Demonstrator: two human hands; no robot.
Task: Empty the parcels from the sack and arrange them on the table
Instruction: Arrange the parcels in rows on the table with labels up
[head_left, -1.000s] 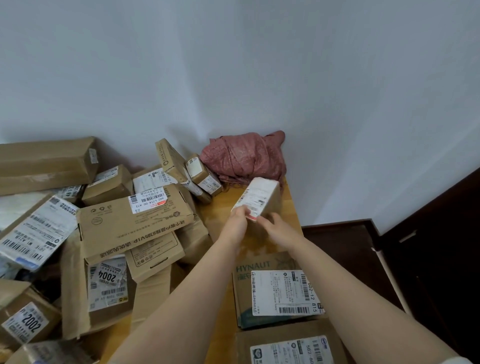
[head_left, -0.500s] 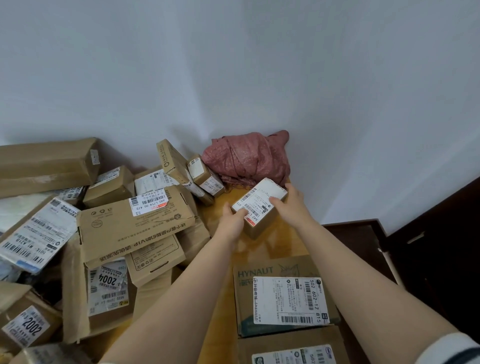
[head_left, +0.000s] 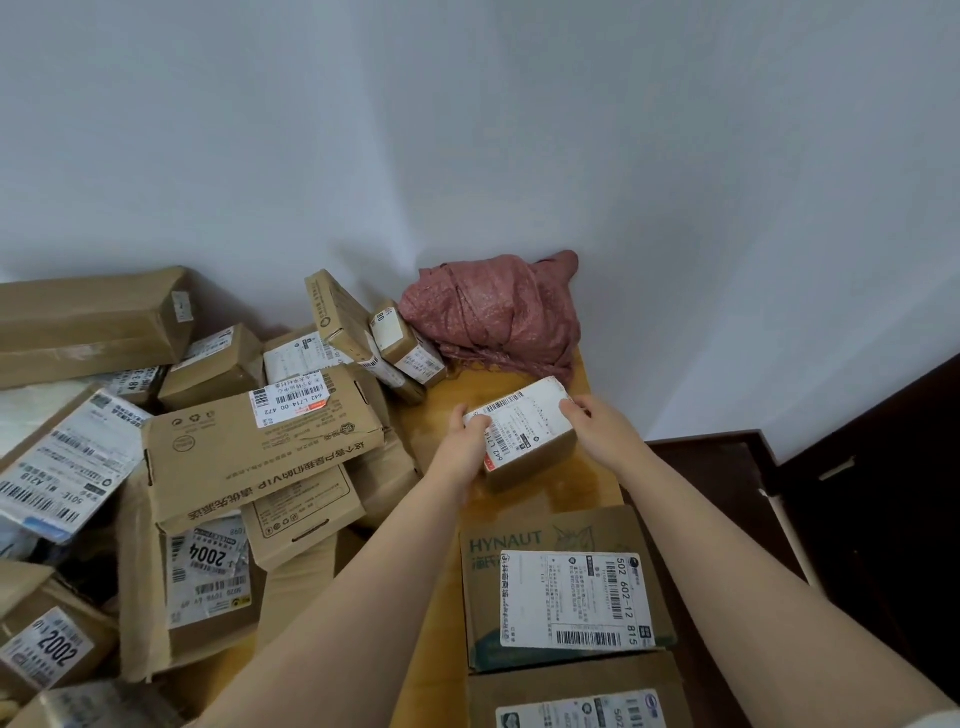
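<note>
A small brown parcel (head_left: 524, 434) with a white shipping label on top sits low over the wooden table (head_left: 592, 483), near its far right end. My left hand (head_left: 460, 441) grips its left end and my right hand (head_left: 592, 418) grips its right end. Just behind the parcel, the crumpled pink sack (head_left: 498, 312) lies in the corner against the wall. A box marked HYNAUT (head_left: 561, 582) stands on the table in front of the held parcel, with another labelled box (head_left: 576, 696) nearer to me.
A jumbled heap of cardboard parcels (head_left: 260, 447) covers the left part of the table, reaching the wall. A white wall closes the back and right. Dark wooden furniture (head_left: 779, 509) stands beyond the table's right edge.
The parcel was upright and raised a second ago; both hands have turned it label-up and lowered it toward the table, my right hand shifting to its far right end.
</note>
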